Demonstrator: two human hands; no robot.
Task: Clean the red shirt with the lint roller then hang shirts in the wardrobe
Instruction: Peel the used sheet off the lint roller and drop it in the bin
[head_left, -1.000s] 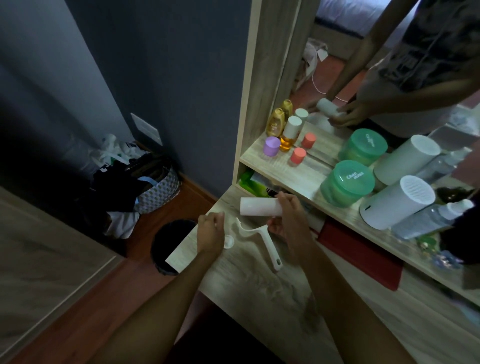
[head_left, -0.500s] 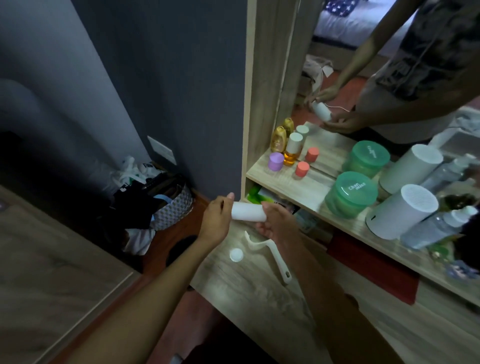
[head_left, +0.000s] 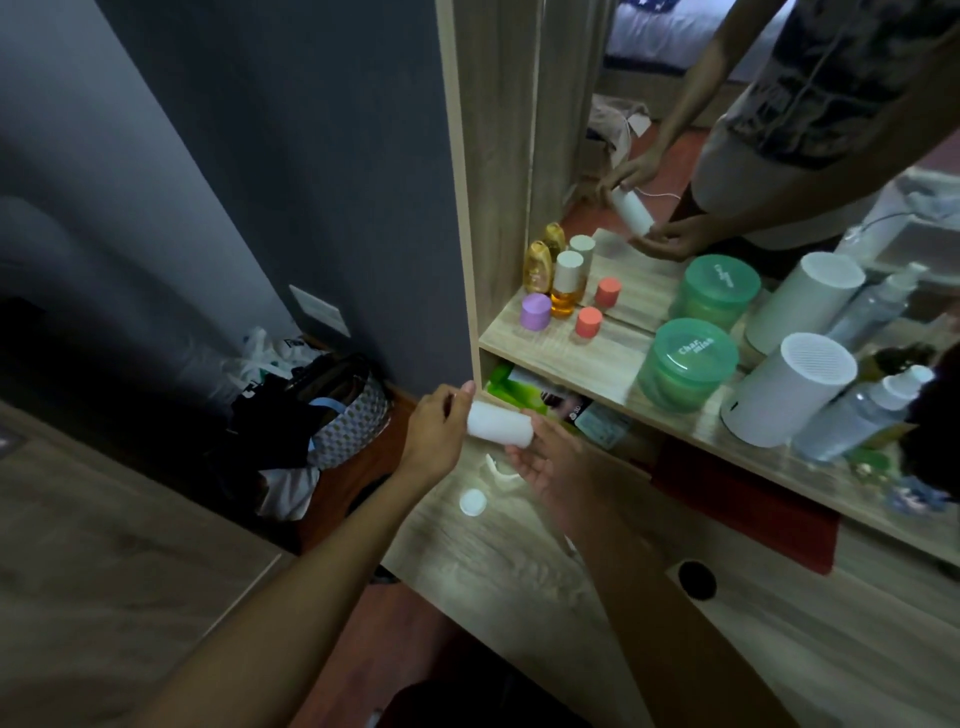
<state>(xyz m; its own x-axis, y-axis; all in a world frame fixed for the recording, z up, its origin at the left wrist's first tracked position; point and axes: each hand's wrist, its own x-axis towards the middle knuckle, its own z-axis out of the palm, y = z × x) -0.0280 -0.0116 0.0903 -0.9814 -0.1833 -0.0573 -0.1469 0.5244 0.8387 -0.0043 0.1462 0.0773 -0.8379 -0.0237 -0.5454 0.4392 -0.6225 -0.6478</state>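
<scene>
I hold a white lint roller refill roll (head_left: 500, 430) level above the wooden dresser top (head_left: 519, 582), one hand at each end. My left hand (head_left: 439, 434) grips its left end with thumb and fingers. My right hand (head_left: 553, 475) cups its right end from below. The white lint roller handle (head_left: 497, 474) lies on the dresser under my right hand, mostly hidden. A small round white cap (head_left: 472, 502) lies beside it. No red shirt is in view.
A shelf (head_left: 550, 353) against a mirror carries bottles, small jars, green tubs (head_left: 687, 364) and a white cylinder (head_left: 789, 395). A dark bin and a patterned bag (head_left: 343, 415) sit on the floor left of the dresser.
My left hand let go of the white cap on the dresser and took hold of the roll's left end. Both hands lifted the roll off the handle.
</scene>
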